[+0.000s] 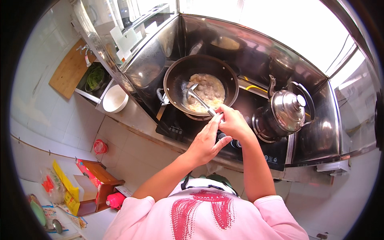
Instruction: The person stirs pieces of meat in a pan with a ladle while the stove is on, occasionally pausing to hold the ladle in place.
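Note:
My right hand [235,121] grips the handle of a metal ladle [196,94]. The ladle's bowl end rests in a dark wok [175,64], among pale, bubbling food [210,90] with darker round pieces in it. Flat and extended, the fingers of my left hand [207,142] lie against the right hand by the handle, the thumb held apart. I see nothing held in the left hand. The wok sits on the left burner of a black glass gas stove [187,129], with one side handle [160,95] visible at its left.
A shiny metal kettle [286,111] stands on the right burner. Metal splash panels [258,45] enclose the stove's back and sides. Left are a white bowl [115,99], a sink holding greens [95,77] and a wooden board [70,70]. A red bucket [100,147] stands on the floor.

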A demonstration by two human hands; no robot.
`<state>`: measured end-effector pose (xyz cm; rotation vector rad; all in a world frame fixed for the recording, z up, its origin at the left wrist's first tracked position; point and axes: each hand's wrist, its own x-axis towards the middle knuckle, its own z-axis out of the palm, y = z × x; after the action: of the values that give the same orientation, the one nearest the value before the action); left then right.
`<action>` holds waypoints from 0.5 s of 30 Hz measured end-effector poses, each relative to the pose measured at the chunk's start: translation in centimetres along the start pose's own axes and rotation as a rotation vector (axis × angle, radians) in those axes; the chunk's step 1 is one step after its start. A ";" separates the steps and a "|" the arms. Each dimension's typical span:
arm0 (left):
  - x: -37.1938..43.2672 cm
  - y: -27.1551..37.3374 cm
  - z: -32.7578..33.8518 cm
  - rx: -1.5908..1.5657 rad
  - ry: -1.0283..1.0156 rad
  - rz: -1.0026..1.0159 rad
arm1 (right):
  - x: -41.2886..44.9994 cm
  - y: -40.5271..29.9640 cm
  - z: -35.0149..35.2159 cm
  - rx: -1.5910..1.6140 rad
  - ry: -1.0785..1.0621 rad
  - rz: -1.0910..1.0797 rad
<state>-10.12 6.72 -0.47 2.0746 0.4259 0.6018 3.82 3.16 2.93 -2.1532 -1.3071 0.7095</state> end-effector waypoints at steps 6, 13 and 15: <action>0.6 2.1 1.0 -0.004 0.104 0.081 | -1.4 0.7 -2.2 0.384 -0.070 0.013; 0.4 4.2 0.0 0.111 0.228 0.236 | -3.9 -2.4 -4.7 0.682 -0.151 0.027; 0.2 5.0 -0.4 0.131 0.211 0.256 | -4.4 -2.8 -5.0 0.706 -0.168 0.017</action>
<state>-9.88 4.44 3.96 2.2170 0.3277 0.9739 3.64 -0.52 9.15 -1.5546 -0.9170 1.1710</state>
